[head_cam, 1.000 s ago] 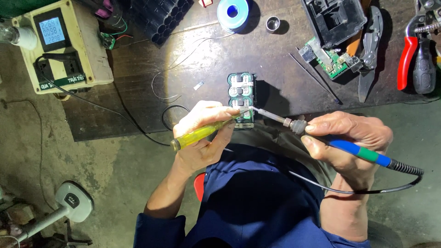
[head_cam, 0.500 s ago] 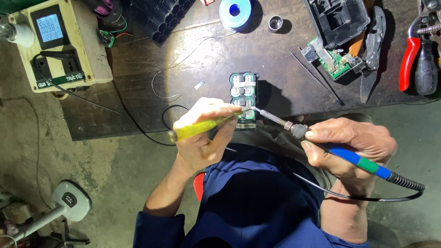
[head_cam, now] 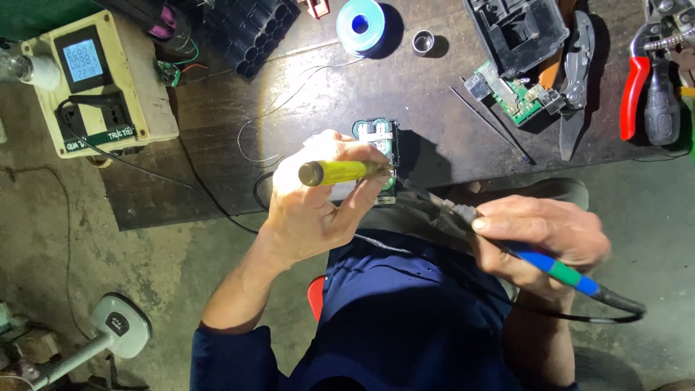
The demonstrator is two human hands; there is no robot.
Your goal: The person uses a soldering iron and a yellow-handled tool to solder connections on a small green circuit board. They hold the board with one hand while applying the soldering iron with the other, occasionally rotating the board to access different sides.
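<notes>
2 tools meet at the green battery pack (head_cam: pixel 378 139), which sits at the frame's centre on the dark tabletop (head_cam: pixel 434 116). Left hand (head_cam: pixel 326 203) fingers clench a yellow-handled screwdriver (head_cam: pixel 340 172); right hand (head_cam: pixel 543 239) fingers grip a blue-handled soldering iron (head_cam: pixel 557 271). Red pliers (head_cam: pixel 641 80) lie upper right.

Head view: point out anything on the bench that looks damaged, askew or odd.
A green circuit board lies bare and tilted beside an opened black casing, so that device looks taken apart. Thin loose wire trails across the table. The battery pack under the left hand and the right hand looks intact.
</notes>
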